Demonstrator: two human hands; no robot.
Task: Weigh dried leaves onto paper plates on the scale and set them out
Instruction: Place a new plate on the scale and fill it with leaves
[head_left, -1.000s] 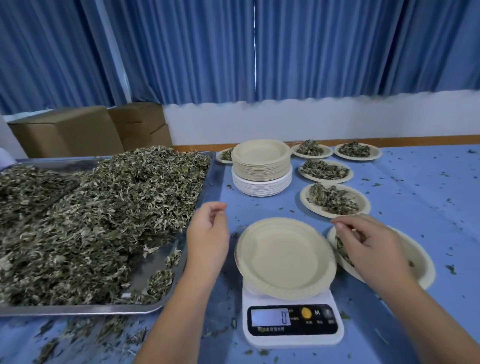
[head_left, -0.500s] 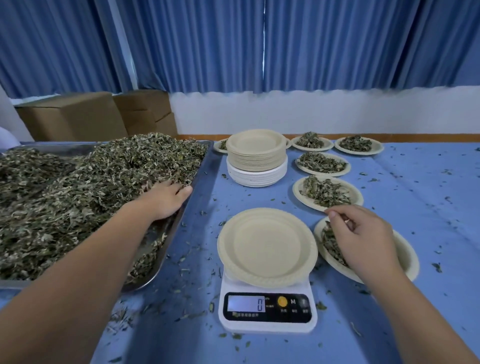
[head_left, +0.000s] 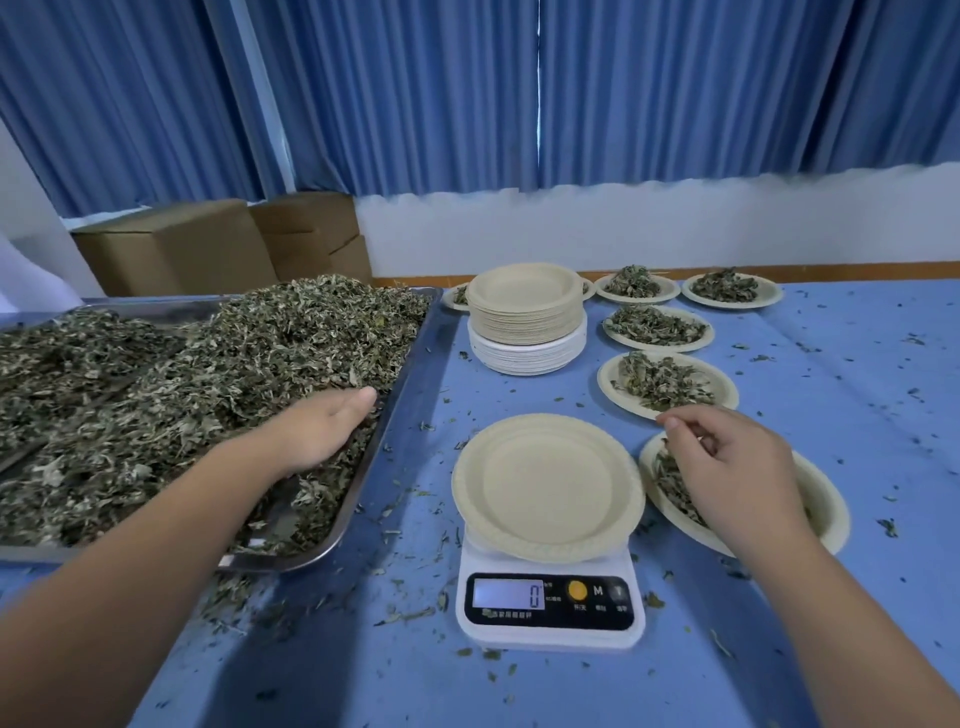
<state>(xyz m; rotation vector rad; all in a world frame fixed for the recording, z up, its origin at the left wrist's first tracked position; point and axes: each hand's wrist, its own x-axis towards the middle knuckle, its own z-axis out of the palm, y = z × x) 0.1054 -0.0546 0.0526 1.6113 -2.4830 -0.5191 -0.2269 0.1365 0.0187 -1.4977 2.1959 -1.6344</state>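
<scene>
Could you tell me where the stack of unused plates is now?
In the head view, the stack of unused plates stands beyond the scale, between the leaf tray on the left and filled plates on the right.

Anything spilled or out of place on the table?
Yes: leaf crumbs are scattered across the tablecloth, thickest off the near corner of the tray and around the scale. The plates sit flat, and none looks damaged.
</scene>
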